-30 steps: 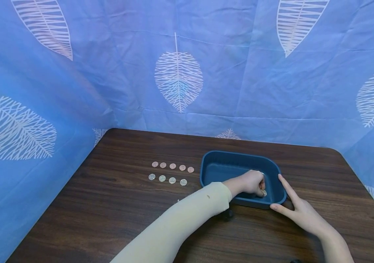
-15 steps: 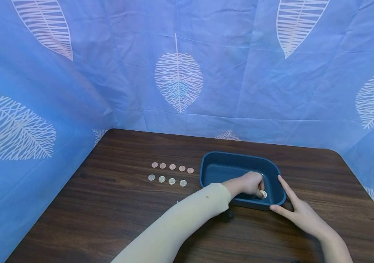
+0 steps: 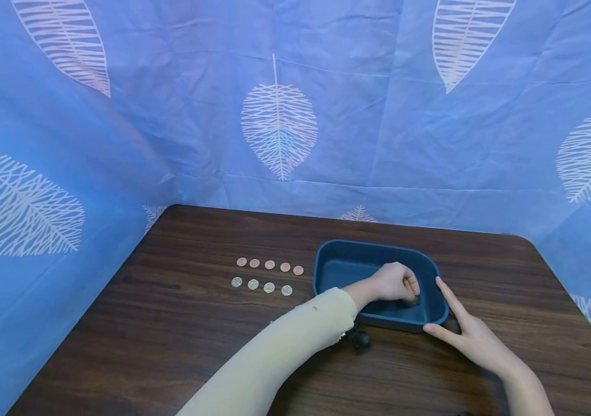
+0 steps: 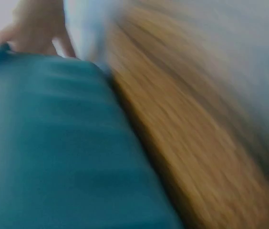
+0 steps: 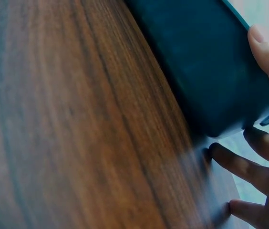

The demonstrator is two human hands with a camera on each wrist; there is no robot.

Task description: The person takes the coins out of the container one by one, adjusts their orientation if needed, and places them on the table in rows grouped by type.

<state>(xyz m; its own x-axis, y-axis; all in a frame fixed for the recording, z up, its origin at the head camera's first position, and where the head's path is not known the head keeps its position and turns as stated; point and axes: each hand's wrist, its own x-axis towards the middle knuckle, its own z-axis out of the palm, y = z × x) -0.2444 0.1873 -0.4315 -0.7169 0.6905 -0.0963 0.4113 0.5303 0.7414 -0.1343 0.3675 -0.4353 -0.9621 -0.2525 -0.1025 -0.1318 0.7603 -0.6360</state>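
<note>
The left hand [image 3: 393, 282] is inside a dark blue rectangular bin [image 3: 346, 273], its fingers curled. A small coin [image 3: 417, 298] shows only in part at its fingertips. The right hand [image 3: 474, 338] steadies the bin's right end, fingers spread and mostly straight. Its thumb touches the near rim, and the index finger lies along the end. From the right wrist, the thumb [image 5: 267, 55] rests on the bin's edge, while other fingers are spread below by the end wall. The left wrist view is blurred; the bin's wall [image 4: 72, 133] fills its left side.
Several copper-coloured coins [image 3: 270, 264] form a row on the brown table [image 3: 134, 341], left of the bin. Nearer is a row of silvery coins [image 3: 269, 287]. The left sleeve [image 3: 279, 352] partly hides small pale things beside it. Leaf-patterned blue cloth [image 3: 352, 115] hangs behind.
The left hand has risen slightly and turned inside the bin. The coin at its fingertips, plainly visible half a second ago, is now mostly hidden. The right hand stays on the bin.
</note>
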